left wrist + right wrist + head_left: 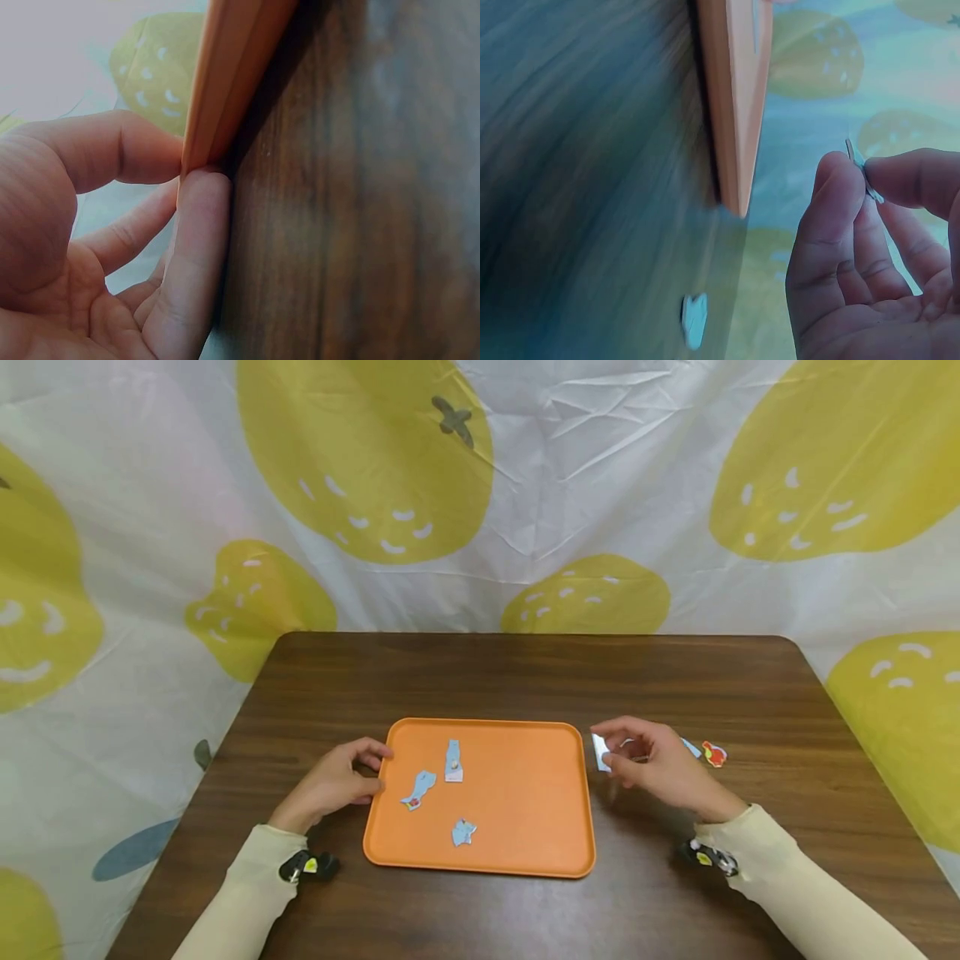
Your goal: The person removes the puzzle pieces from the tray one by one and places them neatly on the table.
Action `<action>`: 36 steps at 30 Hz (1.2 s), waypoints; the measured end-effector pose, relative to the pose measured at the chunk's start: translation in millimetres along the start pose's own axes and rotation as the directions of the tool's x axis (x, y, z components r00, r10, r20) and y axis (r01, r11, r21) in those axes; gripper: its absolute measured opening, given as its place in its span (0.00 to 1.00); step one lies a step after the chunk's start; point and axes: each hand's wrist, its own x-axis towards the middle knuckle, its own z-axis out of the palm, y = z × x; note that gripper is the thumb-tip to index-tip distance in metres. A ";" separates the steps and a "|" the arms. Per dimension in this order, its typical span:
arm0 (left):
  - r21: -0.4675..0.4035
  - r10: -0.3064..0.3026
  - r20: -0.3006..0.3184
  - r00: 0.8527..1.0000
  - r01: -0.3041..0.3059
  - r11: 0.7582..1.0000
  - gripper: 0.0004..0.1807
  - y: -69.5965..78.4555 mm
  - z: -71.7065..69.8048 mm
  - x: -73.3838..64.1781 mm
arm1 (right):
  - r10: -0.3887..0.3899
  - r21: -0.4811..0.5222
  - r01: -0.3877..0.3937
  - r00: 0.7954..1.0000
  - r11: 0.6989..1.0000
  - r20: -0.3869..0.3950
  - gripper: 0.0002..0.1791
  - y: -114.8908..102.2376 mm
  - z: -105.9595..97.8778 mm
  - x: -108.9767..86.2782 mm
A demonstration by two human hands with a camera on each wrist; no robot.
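An orange tray (517, 802) lies on the dark wooden table. My left hand (333, 781) is at its left side, with thumb and fingertips holding the rim (217, 97). To the right of the tray, my right hand (660, 768) pinches a small, thin, light-blue cut-out piece (601, 752) between thumb and index finger. That piece (864, 171) is seen nearly edge-on in the right wrist view. Three light-blue cut-out pieces lie apart on the tray: a tall one (453, 763), a slanted one (420, 788) and a small one (462, 832) near the front.
A red cut-out piece (715, 754) lies on the table beyond the right hand, beside a blue piece (691, 747) partly hidden by that hand. In the right wrist view a pale piece (694, 321) lies on the table. Behind the table hangs a fruit-patterned cloth (540, 527).
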 end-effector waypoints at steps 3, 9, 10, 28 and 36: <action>-0.003 0.000 -0.003 1.000 0.000 1.000 0.24 0.4 -0.1 -0.1 | -0.012 -0.010 0.012 0.999 1.000 -0.032 0.21 5.3 -6.4 -4.1; 0.000 0.004 0.006 1.000 -0.004 1.000 0.24 -0.4 0.4 0.7 | -0.012 0.016 0.013 0.997 1.000 -0.074 0.21 16.3 -17.2 -14.5; 0.001 0.005 0.007 1.000 -0.005 1.000 0.24 -0.6 0.4 1.0 | -0.007 0.020 0.009 0.997 1.000 -0.081 0.21 18.0 -19.2 -16.2; -0.005 -0.004 0.002 1.000 0.004 1.000 0.24 -2.3 1.0 -0.8 | 0.003 -0.118 -0.029 0.977 0.993 -0.212 0.22 48.4 -67.7 -39.9; -0.013 0.006 0.001 1.000 -0.006 1.000 0.24 -1.0 0.0 1.3 | 0.053 -0.125 -0.085 0.970 0.989 -0.239 0.21 61.8 -91.5 -47.6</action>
